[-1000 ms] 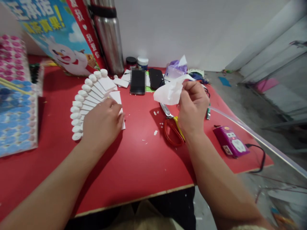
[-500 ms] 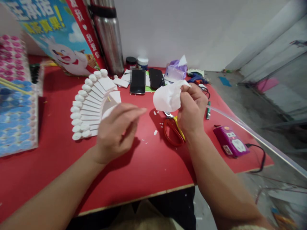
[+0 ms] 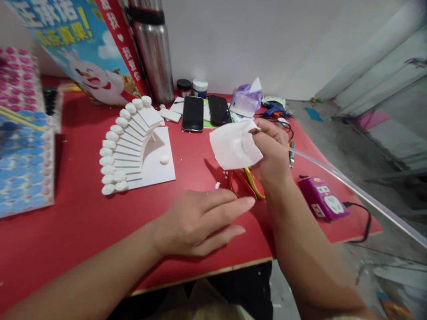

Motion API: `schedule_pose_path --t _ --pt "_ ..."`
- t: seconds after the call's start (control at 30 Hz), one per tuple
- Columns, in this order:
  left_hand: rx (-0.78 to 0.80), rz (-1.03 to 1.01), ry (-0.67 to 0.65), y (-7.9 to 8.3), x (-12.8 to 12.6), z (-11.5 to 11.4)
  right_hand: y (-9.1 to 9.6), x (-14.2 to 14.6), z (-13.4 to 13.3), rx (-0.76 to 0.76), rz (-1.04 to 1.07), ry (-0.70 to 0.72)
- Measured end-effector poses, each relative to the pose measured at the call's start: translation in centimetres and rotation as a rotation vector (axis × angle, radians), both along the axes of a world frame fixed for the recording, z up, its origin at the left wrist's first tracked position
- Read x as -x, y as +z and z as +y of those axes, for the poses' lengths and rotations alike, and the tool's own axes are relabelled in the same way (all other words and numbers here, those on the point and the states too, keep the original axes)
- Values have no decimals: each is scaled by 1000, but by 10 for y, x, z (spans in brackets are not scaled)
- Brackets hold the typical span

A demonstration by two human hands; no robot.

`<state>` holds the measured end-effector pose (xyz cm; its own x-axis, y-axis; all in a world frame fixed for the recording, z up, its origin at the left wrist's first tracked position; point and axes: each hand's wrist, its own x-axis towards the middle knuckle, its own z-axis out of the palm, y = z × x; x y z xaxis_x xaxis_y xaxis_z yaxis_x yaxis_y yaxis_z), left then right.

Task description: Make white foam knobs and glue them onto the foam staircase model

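Softly creased white sheet (image 3: pixel 233 146) (thin)

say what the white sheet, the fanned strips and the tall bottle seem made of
White sheet in the right hand: perhaps paper or thin film, smooth with faint sheen, since it creases and bends.
Fanned strips: probably card or foam board, matte white, with flat faces and straight edges.
Tall bottle: likely metal, satin grey, judging by its long vertical highlights.

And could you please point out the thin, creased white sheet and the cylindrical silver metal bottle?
Thin, creased white sheet (image 3: pixel 230 144): head view, middle of its surface.
Cylindrical silver metal bottle (image 3: pixel 155 60): head view, middle of its body.
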<state>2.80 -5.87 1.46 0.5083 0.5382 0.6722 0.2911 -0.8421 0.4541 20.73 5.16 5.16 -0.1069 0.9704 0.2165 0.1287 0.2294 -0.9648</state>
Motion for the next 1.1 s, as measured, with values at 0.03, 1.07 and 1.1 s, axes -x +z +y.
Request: schedule_pose_path --t 0.03,1.07,1.1 --pt "46 -63 59 0 0 0 4 -3 -2 64 -29 101" --pt "35 15 -139 -19 -6 -6 -2 113 28 723 244 545" --pt "41 31 -140 -18 -6 -6 -2 112 29 754 288 591"
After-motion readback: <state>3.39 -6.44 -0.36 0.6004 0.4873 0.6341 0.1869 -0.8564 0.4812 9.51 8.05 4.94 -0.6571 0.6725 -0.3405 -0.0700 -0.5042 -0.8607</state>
